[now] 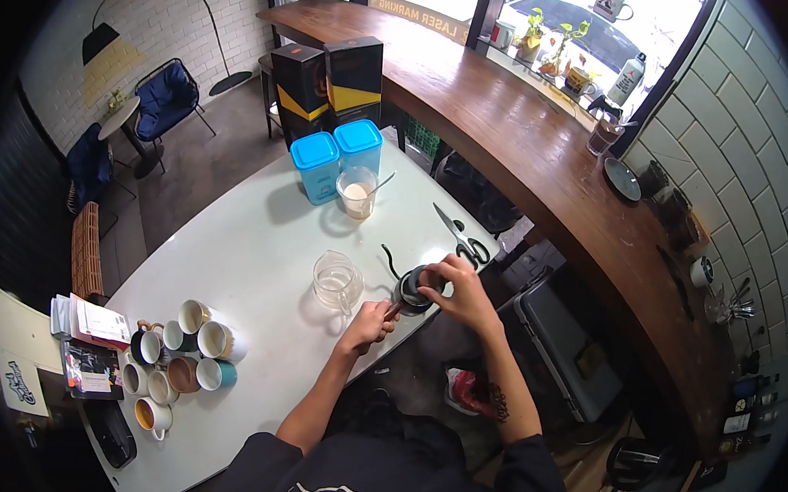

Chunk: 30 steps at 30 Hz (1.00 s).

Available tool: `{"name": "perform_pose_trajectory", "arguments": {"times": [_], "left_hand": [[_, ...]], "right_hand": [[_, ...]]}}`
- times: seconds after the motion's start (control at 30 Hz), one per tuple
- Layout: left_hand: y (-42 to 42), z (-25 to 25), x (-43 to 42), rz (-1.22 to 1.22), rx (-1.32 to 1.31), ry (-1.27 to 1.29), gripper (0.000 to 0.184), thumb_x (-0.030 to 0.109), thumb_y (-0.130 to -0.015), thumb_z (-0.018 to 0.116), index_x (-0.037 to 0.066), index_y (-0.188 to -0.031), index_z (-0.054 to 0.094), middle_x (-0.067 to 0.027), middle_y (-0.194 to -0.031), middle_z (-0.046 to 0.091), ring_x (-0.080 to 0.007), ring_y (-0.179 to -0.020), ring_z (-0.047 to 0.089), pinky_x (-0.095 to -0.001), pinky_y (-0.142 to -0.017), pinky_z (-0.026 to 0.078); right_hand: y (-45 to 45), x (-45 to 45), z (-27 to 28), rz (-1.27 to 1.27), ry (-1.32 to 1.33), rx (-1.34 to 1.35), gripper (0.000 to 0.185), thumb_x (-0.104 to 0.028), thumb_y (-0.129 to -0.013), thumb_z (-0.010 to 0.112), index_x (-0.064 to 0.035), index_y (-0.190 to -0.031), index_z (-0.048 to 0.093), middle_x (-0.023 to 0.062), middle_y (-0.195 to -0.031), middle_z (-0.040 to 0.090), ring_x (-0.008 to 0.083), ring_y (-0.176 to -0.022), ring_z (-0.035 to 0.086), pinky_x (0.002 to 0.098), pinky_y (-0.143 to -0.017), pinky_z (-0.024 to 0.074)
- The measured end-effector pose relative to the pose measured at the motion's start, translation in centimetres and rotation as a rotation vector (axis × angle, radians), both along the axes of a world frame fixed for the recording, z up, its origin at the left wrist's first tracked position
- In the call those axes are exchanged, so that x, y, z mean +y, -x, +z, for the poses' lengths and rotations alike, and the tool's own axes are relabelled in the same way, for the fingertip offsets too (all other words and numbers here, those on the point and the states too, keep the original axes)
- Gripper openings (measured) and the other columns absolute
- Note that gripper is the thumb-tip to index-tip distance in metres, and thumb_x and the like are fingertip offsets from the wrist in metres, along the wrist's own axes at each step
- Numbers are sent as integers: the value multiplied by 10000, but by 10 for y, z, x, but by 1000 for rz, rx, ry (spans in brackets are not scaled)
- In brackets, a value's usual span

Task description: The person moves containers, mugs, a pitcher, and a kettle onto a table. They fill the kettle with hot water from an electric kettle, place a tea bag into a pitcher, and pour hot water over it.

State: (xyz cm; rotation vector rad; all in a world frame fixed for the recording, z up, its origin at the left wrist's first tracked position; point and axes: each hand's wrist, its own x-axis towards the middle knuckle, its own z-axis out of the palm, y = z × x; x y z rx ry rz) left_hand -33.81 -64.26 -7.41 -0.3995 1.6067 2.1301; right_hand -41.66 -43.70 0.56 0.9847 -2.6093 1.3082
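A dark gooseneck kettle (411, 299) is near the table's right edge, its thin curved spout (389, 258) pointing away from me. My left hand (369, 327) is wrapped around its brown handle (394, 312). Over the kettle's top, the fingers of my right hand (460, 289) grip a dark round piece (428, 282) that looks like a lid; whether it touches the rim I cannot tell. Left of the kettle stands a clear glass pitcher (337, 281). Farther back is a clear cup (357, 195) with beige contents and a spoon.
Scissors (468, 243) lie by the table's right edge. Two blue-lidded containers (316, 165) stand at the back, before black and yellow boxes (353, 72). Several mugs (185, 373) cluster at the left, beside papers (99, 320). A curved wooden counter (526, 155) runs behind and right.
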Motion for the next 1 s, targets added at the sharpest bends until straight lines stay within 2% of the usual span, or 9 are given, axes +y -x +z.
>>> {"name": "perform_pose_trajectory", "arguments": {"times": [0.23, 0.3, 0.53, 0.63, 0.8, 0.87, 0.93, 0.97, 1.0], "left_hand": [[2, -6, 0, 23, -20, -5, 410, 326, -1057, 344, 42, -843, 550, 68, -576, 387, -20, -435, 254, -224, -395, 192], [3, -8, -1, 14, -20, -31, 410, 325, -1056, 346, 42, -841, 550, 66, -578, 389, -21, -438, 258, -222, -397, 195], [4, -14, 0, 31, -41, -45, 417, 334, -1059, 331, 34, -865, 545, 55, -567, 389, -34, -420, 269, -237, -390, 201], [3, -16, 1, 32, -22, -36, 417, 330, -1057, 327, 36, -858, 544, 53, -568, 393, -34, -420, 272, -236, -389, 204], [2, -23, 4, 55, -34, -48, 420, 329, -1055, 324, 41, -840, 542, 53, -570, 402, -35, -417, 283, -233, -388, 206], [1, -22, 7, 59, -31, -55, 419, 331, -1054, 328, 40, -849, 551, 51, -570, 408, -36, -421, 295, -232, -392, 214], [-1, -22, 10, 58, -27, -63, 419, 332, -1052, 332, 39, -859, 560, 48, -571, 414, -38, -426, 307, -231, -396, 223], [-2, -21, 11, 52, -25, -76, 413, 331, -1058, 332, 49, -856, 557, 40, -601, 439, -41, -445, 330, -225, -408, 244], [-2, -21, 13, 48, -22, -88, 408, 329, -1063, 333, 58, -854, 555, 32, -631, 463, -44, -464, 354, -218, -420, 264]], "right_hand": [[1, -13, -28, 10, -90, -31, 385, -215, -771, 805, -38, -1093, 692, 149, -963, 613, 336, -923, 592, 426, -831, 481], [1, -15, -29, -6, -101, 38, 367, -163, -753, 830, -27, -1066, 696, 123, -895, 600, 292, -871, 603, 382, -770, 491], [-4, -17, -27, -48, -40, 83, 395, -166, -757, 828, -21, -1094, 682, 126, -890, 591, 290, -868, 597, 376, -750, 488], [-14, -17, -28, -129, 47, 76, 361, -167, -797, 779, -14, -1100, 657, 168, -942, 599, 336, -902, 596, 429, -794, 492], [-62, -30, -39, -400, 151, 56, 192, -56, -845, 683, 13, -1020, 646, 144, -795, 593, 290, -690, 604, 398, -646, 486], [-77, -35, -48, -414, 148, -41, 293, -67, -859, 683, 8, -1131, 603, 138, -739, 588, 259, -587, 582, 392, -569, 469], [-87, -45, -54, -433, 236, -50, 442, -58, -859, 702, -5, -1266, 541, 81, -585, 509, 179, -473, 497, 341, -482, 406], [-93, -47, -56, -438, 237, -52, 442, -58, -859, 702, -5, -1266, 541, 81, -585, 509, 179, -473, 497, 341, -482, 406], [-97, -49, -58, -421, 198, -149, 563, -97, -885, 688, -14, -1377, 425, 132, -657, 566, 242, -524, 561, 385, -525, 454]]}}
